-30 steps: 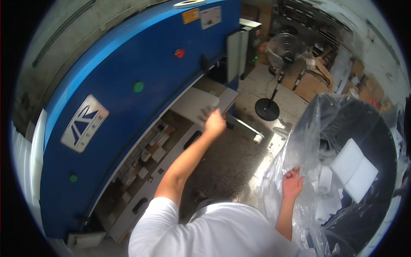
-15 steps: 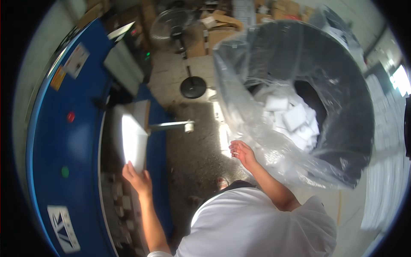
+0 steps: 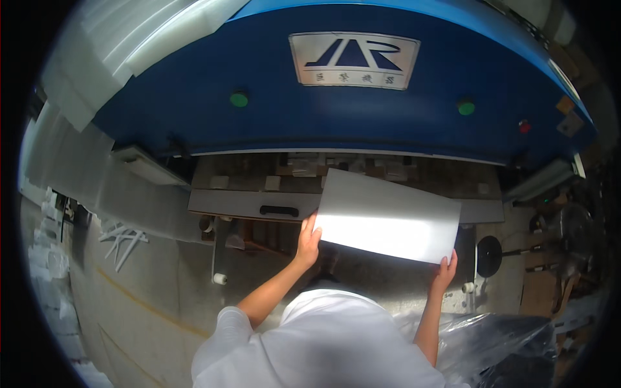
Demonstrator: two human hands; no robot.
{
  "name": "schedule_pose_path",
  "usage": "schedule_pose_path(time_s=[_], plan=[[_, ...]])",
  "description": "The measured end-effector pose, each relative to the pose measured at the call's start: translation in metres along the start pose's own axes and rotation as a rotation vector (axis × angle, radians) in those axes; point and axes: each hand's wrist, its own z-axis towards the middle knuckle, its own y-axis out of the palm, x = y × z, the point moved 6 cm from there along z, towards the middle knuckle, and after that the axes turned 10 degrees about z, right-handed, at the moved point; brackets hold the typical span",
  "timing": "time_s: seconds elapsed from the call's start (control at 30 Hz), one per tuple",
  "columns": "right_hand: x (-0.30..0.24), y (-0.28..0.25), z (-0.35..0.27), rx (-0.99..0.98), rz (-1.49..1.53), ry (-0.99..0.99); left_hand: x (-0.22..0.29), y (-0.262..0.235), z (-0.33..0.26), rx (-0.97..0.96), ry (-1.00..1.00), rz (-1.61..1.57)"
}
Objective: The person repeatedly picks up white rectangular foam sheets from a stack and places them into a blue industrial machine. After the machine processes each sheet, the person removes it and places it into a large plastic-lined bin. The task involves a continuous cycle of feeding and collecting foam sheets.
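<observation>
A flat, rectangular white foam sheet (image 3: 388,220) is held out in front of me, slightly tilted, with a bright glare across it. My left hand (image 3: 309,244) grips its left edge. At the lower right corner, my right hand (image 3: 444,271) has its fingers closed on the edge. Beyond the sheet stands a large blue machine (image 3: 362,123) with a low opening. Its pale front board (image 3: 239,202) carries a black handle (image 3: 279,211), and the sheet covers part of that board. Small white blocks (image 3: 304,167) lie inside the opening.
Green buttons (image 3: 239,99) and a red button (image 3: 524,126) sit on the machine's front. Clear plastic bagging (image 3: 491,336) is bunched at the lower right. A standing fan (image 3: 572,233) is far right. White strips (image 3: 126,240) lie on the left floor, near stacked white sheets (image 3: 90,84).
My view has turned left to face the machine. Earlier only my left hand touched the sheet and my right hand was apart from it; now both hands hold it.
</observation>
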Motion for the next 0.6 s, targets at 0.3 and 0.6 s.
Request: schedule_pose_path(time_s=[0.3, 0.6], plan=[[0.039, 0.208, 0.130, -0.421, -0.492, -0.355, -0.047, -0.070, 0.180, 0.001, 0.146, 0.288], [0.114, 0.263, 0.231, -0.564, -0.942, -0.402, -0.127, -0.074, 0.265, -0.201, 0.046, 0.579]])
